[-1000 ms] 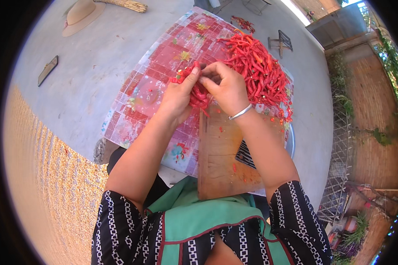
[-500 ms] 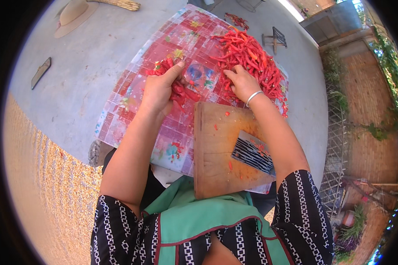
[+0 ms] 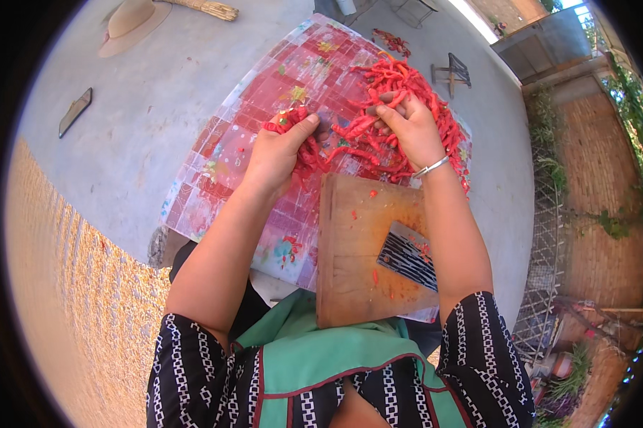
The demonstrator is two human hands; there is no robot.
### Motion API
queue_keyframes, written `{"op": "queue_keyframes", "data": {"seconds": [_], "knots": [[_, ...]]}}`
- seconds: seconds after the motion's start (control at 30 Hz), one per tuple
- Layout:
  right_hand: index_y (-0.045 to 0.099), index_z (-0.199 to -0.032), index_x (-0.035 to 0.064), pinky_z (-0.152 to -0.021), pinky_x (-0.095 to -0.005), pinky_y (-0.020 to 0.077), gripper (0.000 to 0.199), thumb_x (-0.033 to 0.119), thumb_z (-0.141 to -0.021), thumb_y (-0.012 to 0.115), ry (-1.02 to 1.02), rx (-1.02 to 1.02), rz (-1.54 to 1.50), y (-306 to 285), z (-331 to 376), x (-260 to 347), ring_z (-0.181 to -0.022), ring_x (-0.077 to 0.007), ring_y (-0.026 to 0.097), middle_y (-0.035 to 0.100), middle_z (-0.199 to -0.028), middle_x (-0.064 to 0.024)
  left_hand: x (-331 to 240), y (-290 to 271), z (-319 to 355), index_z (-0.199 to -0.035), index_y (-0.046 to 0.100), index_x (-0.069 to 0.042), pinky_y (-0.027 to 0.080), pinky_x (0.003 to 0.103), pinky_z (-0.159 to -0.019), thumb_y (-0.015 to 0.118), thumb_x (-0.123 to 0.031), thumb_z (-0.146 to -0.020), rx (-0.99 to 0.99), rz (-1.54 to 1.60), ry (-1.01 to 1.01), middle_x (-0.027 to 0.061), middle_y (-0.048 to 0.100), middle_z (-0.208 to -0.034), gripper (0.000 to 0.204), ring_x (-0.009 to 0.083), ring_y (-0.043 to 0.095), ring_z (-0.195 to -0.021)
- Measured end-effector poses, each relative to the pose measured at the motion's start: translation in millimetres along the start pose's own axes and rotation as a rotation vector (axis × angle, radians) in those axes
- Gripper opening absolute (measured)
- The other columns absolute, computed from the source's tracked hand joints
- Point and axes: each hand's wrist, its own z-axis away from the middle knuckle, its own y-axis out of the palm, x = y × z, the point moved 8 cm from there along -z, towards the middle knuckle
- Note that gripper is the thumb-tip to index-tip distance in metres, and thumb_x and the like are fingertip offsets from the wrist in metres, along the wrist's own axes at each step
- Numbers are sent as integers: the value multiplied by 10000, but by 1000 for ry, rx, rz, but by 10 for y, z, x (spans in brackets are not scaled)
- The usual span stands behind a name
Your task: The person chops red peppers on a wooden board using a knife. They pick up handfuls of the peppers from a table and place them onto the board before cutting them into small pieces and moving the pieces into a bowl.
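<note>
While the head camera is looking straight down, the left hand (image 3: 279, 153) is closing its grip around a small bunch of red chillies (image 3: 296, 135), fingers curled shut on them just beyond the far left corner of the wooden cutting board (image 3: 353, 264). The right hand (image 3: 407, 128) is reaching into the heap of chillies (image 3: 407, 85) past the board's far edge, its fingers spread apart and raking through the peppers rather than clamped on any; a metal bangle (image 3: 432, 168) is sitting at that wrist. A ridged cleaver blade (image 3: 407, 255) is lying flat on the board's right side, close under the right forearm. All of this is resting on a patterned red mat (image 3: 236, 150) spread over a concrete floor (image 3: 143, 121). As a judgement, the loosely bunched chillies could be slipping out of the left grip, and the forearm could be brushing the blade because it is lying so near.
</note>
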Motion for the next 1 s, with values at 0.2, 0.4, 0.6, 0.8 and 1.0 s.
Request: {"op": "queue_keyframes", "data": {"seconds": [0.2, 0.4, 0.6, 0.8, 1.0], "knots": [[622, -1025, -21, -707, -237, 521, 187, 61, -860, 656, -9, 65, 11, 473, 228, 90, -798, -100, 629, 660, -924, -46, 75, 41, 23, -1042, 627, -1, 511, 254, -707, 615, -127, -906, 54, -69, 56, 54, 663, -914, 186, 113, 619, -803], [645, -981, -7, -691, -228, 513, 151, 70, -853, 667, -8, 107, -51, 743, 246, -3, -768, -81, 611, 666, -882, -35, -12, 63, 86, -1093, 620, -6, 522, 272, -704, 592, -123, -921, 28, -99, 106, 48, 657, -941, 209, 124, 617, -817], [641, -946, 9, -624, -231, 514, 137, 104, -854, 678, 15, 62, -57, 573, 200, 92, -720, -91, 613, 657, -831, -31, -56, -118, -11, -1007, 618, -5, 534, 300, -640, 582, -108, -921, -40, 65, 123, 80, 660, -881, 139, 156, 637, -748], [628, -1002, -2, -695, -268, 522, 135, 69, -888, 623, -89, -81, -335, 341, 138, 187, -779, -142, 634, 649, -895, -61, -189, -300, -12, -926, 605, 4, 528, 313, -601, 589, -76, -897, -182, 80, 114, 78, 641, -798, 86, 172, 652, -716], [621, -1023, 4, -762, -284, 535, 136, 41, -892, 605, -98, 7, -554, 509, 268, 232, -852, -173, 655, 661, -936, -88, -12, 45, 73, -1005, 596, 2, 549, 363, -744, 583, -120, -909, 83, 257, -105, 127, 656, -924, 156, 222, 662, -840]]}}
